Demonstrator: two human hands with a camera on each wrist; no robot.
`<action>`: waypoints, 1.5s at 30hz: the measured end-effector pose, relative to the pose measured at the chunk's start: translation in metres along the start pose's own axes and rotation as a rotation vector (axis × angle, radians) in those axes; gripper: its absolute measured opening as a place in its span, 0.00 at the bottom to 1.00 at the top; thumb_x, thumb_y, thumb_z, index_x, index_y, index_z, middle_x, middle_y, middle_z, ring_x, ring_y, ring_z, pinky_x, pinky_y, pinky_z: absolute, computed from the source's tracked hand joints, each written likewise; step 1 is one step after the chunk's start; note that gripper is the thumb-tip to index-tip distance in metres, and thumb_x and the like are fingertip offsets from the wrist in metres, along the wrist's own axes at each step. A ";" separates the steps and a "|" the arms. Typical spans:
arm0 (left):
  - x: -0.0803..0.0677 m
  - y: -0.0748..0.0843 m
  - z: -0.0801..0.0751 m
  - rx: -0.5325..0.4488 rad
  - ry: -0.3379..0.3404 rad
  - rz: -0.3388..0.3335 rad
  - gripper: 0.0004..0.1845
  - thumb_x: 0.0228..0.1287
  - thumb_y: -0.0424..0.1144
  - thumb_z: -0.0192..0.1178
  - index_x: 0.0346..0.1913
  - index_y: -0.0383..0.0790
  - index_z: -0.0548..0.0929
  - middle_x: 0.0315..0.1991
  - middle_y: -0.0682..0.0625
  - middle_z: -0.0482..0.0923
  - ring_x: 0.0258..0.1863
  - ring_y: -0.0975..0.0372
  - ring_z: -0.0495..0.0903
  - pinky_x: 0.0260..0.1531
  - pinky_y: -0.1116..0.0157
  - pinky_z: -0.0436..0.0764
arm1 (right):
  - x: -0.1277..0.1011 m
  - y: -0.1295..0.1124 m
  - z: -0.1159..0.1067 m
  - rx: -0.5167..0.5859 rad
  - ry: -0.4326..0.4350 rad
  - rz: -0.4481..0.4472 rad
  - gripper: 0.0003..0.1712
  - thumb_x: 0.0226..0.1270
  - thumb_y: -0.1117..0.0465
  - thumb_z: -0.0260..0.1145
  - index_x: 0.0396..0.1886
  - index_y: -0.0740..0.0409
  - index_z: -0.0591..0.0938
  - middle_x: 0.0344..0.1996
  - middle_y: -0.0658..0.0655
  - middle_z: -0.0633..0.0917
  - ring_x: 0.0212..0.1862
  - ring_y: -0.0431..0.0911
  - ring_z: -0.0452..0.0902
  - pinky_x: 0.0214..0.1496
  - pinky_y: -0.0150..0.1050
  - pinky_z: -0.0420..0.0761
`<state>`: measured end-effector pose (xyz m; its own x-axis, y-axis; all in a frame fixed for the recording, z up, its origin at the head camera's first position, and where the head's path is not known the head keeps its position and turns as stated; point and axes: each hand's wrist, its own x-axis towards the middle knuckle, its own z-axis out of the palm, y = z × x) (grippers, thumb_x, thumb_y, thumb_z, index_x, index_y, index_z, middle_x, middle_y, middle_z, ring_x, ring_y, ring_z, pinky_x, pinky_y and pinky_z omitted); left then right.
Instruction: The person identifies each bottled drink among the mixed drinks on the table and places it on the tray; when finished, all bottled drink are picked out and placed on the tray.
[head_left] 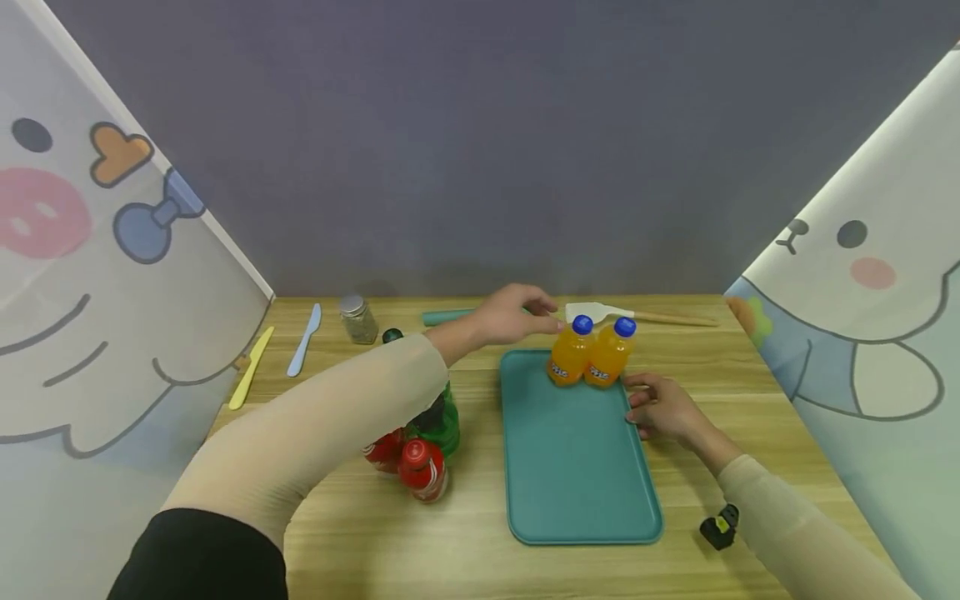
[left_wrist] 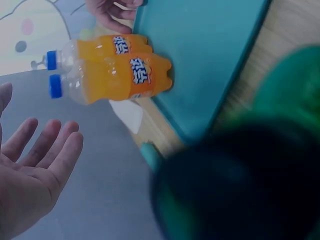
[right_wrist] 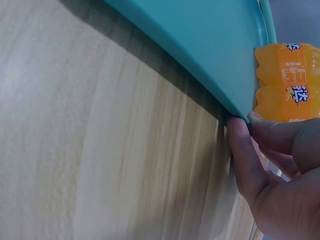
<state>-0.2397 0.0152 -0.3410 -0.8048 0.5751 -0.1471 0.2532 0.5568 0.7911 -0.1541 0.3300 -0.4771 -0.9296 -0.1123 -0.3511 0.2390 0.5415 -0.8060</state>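
Observation:
Two small orange soda bottles with blue caps, a left one (head_left: 569, 360) and a right one (head_left: 609, 358), stand side by side at the far end of a teal tray (head_left: 577, 475). My left hand (head_left: 517, 315) is just left of the bottles, behind the tray's far edge. In the left wrist view its fingers (left_wrist: 65, 155) are spread and apart from the bottles, holding nothing. My right hand (head_left: 663, 407) is at the tray's right edge. The right wrist view shows its thumb and finger (right_wrist: 245, 160) pinching the tray rim, close to the bottles.
Left of the tray stand a green bottle (head_left: 448, 425) and red bottles (head_left: 423, 475), partly behind my left arm. Farther back are a spice jar (head_left: 359, 321), blue knife (head_left: 304, 342), yellow knife (head_left: 251, 367), teal rod (head_left: 446, 317) and spatula (head_left: 667, 318). A small black object (head_left: 718, 528) lies right.

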 end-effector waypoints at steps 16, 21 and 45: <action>-0.066 -0.024 -0.058 0.031 0.072 0.095 0.23 0.70 0.49 0.66 0.64 0.47 0.80 0.60 0.50 0.81 0.60 0.55 0.81 0.58 0.54 0.81 | -0.009 0.007 0.003 -0.133 0.066 -0.025 0.34 0.64 0.72 0.69 0.69 0.72 0.71 0.41 0.66 0.81 0.29 0.48 0.82 0.29 0.43 0.88; -0.084 -0.040 -0.076 0.129 0.116 0.091 0.24 0.71 0.50 0.65 0.66 0.47 0.79 0.64 0.50 0.79 0.65 0.52 0.77 0.65 0.50 0.77 | -0.012 0.009 0.000 -0.128 0.044 -0.035 0.36 0.64 0.69 0.71 0.70 0.74 0.69 0.42 0.67 0.82 0.31 0.48 0.83 0.30 0.43 0.88; -0.137 -0.124 -0.116 0.083 0.131 -0.098 0.35 0.67 0.48 0.69 0.72 0.39 0.71 0.70 0.38 0.72 0.69 0.40 0.71 0.64 0.41 0.75 | -0.014 0.014 -0.006 0.072 -0.094 -0.025 0.41 0.65 0.68 0.71 0.74 0.72 0.64 0.50 0.70 0.79 0.40 0.50 0.84 0.40 0.44 0.89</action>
<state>-0.2231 -0.2026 -0.3505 -0.8897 0.4352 -0.1380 0.2092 0.6572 0.7241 -0.1398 0.3441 -0.4803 -0.9059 -0.2041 -0.3710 0.2391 0.4765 -0.8460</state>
